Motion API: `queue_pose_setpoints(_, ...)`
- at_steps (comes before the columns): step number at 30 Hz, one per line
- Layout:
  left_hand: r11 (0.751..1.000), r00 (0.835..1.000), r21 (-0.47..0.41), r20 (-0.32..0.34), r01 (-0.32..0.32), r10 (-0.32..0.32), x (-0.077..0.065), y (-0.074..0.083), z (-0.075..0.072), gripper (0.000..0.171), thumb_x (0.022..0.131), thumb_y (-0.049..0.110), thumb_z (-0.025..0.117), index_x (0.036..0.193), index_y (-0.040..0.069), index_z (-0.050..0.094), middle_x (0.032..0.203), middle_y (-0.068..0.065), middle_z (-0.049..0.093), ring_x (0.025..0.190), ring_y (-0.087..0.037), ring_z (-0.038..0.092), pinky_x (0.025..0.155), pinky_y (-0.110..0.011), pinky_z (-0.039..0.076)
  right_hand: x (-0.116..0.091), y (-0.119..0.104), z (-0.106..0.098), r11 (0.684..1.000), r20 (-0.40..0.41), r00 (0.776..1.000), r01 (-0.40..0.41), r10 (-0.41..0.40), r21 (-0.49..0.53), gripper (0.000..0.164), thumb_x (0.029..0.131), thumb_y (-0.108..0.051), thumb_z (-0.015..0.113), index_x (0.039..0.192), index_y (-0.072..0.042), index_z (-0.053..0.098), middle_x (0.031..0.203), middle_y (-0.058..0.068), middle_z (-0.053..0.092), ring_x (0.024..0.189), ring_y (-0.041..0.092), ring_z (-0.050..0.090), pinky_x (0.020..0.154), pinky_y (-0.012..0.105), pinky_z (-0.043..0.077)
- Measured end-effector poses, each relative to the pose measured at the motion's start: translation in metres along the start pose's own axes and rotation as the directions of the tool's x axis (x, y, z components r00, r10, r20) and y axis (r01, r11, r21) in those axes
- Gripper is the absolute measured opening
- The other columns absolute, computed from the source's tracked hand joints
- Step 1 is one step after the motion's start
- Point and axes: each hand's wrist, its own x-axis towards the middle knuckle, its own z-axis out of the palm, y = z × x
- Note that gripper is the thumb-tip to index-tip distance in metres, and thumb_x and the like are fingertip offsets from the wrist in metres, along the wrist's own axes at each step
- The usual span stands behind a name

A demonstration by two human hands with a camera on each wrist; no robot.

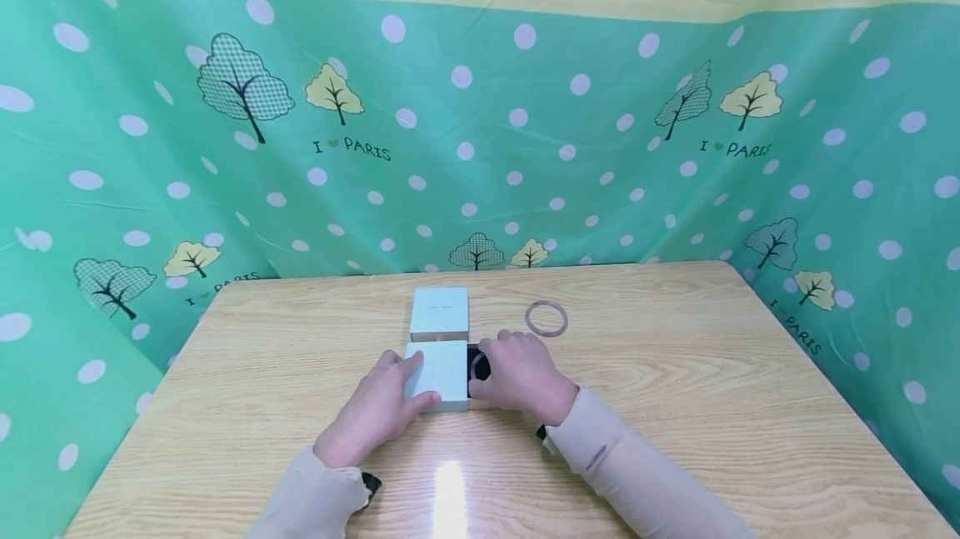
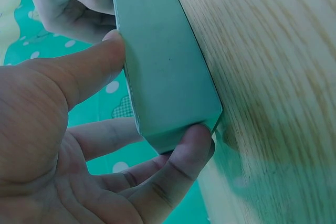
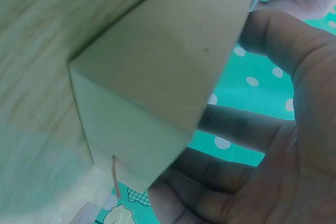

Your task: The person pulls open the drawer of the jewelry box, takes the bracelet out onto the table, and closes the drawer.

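My left hand (image 1: 382, 401) grips the pale blue sleeve of a drawer-style gift box (image 1: 442, 372), thumb along the near side and fingers around the left end. A beige inner drawer (image 3: 163, 51) sticks out of the sleeve's right end, with a thin ribbon pull (image 3: 116, 177) on its end face. Inside is a black lining, where part of a purplish-grey bangle (image 1: 474, 366) shows. Over the drawer, my right hand (image 1: 521, 372) has thumb and fingers curled at opposite sides of this bangle; the hand hides the rest of it. The left wrist view shows the sleeve (image 2: 163, 56) close up.
Just behind the sleeve stands a second pale blue box (image 1: 440, 311) with small lettering on top. Another purplish bangle (image 1: 547, 318) lies flat on the wooden table (image 1: 675, 339), beyond my right hand. A green dotted curtain (image 1: 465, 131) hangs along the table's back and sides.
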Motion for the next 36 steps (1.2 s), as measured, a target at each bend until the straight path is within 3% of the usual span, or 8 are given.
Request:
queue_pose_setpoints(9,1.0,1.0,0.002,0.004,0.008,-0.008,0.001,0.001,0.001,0.071,0.084,0.037,0.073,0.138,0.0,0.048,0.109,-0.016,0.052,0.087,-0.021,0.053,0.081,-0.04,0.049,-0.001,0.003,-0.003,0.998,-0.005,1.0,-0.015,0.016,0.062,0.041,0.075,-0.043,0.07,0.097,-0.009,0.068,0.073,-0.001,0.051,0.064,0.015,0.046,0.052,0.028,0.038)
queue_pose_setpoints(24,1.0,1.0,0.007,0.01,0.011,-0.011,0.001,0.001,0.001,0.07,0.084,0.037,0.073,0.139,0.0,0.048,0.11,-0.017,0.052,0.09,-0.022,0.054,0.084,-0.041,0.049,-0.008,0.006,-0.005,0.99,-0.094,0.995,-0.027,0.04,0.14,0.034,0.074,-0.037,0.067,0.096,-0.011,0.066,0.075,-0.002,0.051,0.063,0.013,0.046,0.049,0.026,0.038)
queue_pose_setpoints(36,1.0,1.0,0.012,0.006,0.014,-0.015,0.0,0.001,0.001,0.07,0.084,0.037,0.073,0.138,0.001,0.048,0.109,-0.015,0.052,0.088,-0.021,0.053,0.082,-0.04,0.049,-0.014,0.01,-0.008,0.986,-0.093,0.993,-0.055,0.07,0.157,0.053,0.076,-0.041,0.067,0.119,-0.009,0.065,0.101,0.008,0.062,0.081,0.016,0.054,0.066,0.03,0.049)
